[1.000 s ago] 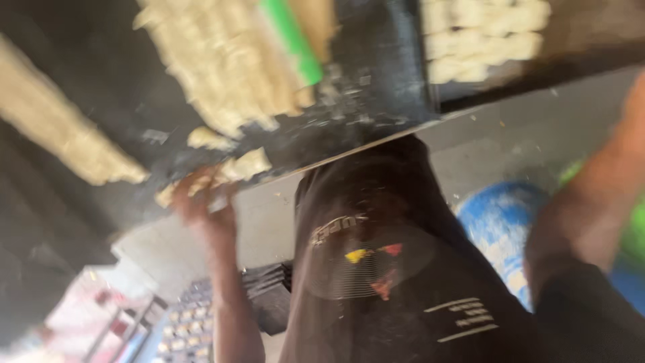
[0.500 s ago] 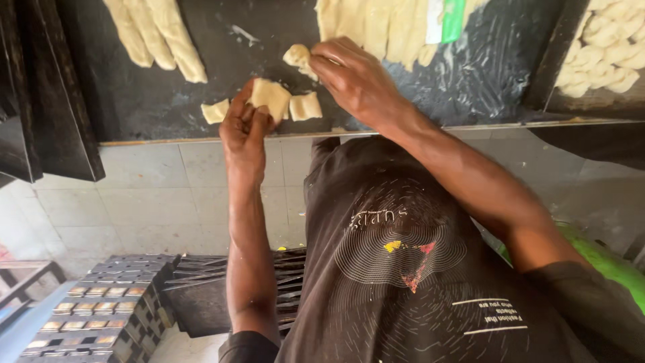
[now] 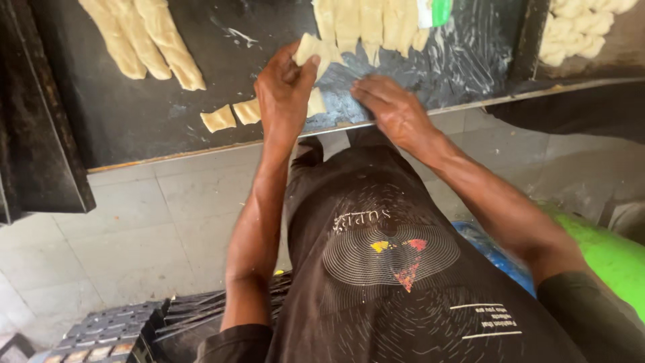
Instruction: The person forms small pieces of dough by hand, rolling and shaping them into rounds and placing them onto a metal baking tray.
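Observation:
A black work surface (image 3: 134,121) carries pale dough. My left hand (image 3: 282,94) grips a flat square dough piece (image 3: 312,48) lifted just off the surface near its front edge. My right hand (image 3: 393,107) lies palm down, fingers spread, on the floury black surface beside it and holds nothing. Two small cut dough squares (image 3: 232,115) lie left of my left hand. Long dough strips (image 3: 144,40) rest at the upper left, and a row of cut strips (image 3: 366,23) sits just beyond my hands.
A green-handled tool (image 3: 441,10) lies on the strips at the top. Another tray of dough lumps (image 3: 578,30) is at the upper right. Below are a tiled floor (image 3: 134,222), a dark crate (image 3: 121,333), and a green and blue container (image 3: 605,255).
The view has steadied and shifted. My left hand picked up a dough square; my right hand left the dough and moved right, flattening onto the surface.

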